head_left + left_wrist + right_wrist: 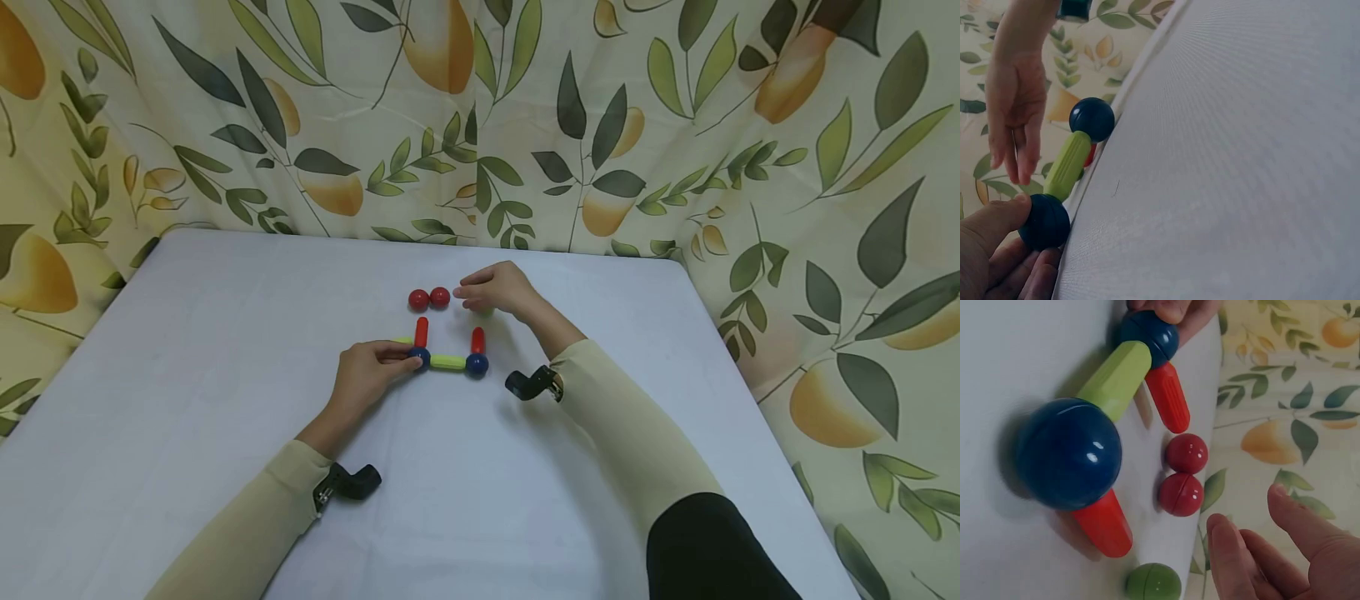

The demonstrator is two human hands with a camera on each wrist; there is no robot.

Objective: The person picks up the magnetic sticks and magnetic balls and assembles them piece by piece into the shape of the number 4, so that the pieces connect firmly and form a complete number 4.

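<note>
My left hand (363,371) pinches a blue ball (1045,222) between thumb and fingers. A yellow-green rod (447,362) joins that ball to another blue ball (477,365). One red rod (1168,397) extends from the held ball and another red rod (1105,524) from the second, both toward the far side of the table. Two red balls (429,298) lie side by side beyond them. My right hand (498,287) hovers just right of the red balls, fingers loosely extended and holding nothing. Partly hidden beneath it is a green ball (1154,582).
The white-covered table (187,375) ends at a patterned curtain (525,167) with leaves and fruit. Another yellow-green piece (403,340) shows behind my left fingers. Black wrist mounts (531,383) stick out from both sleeves over the table.
</note>
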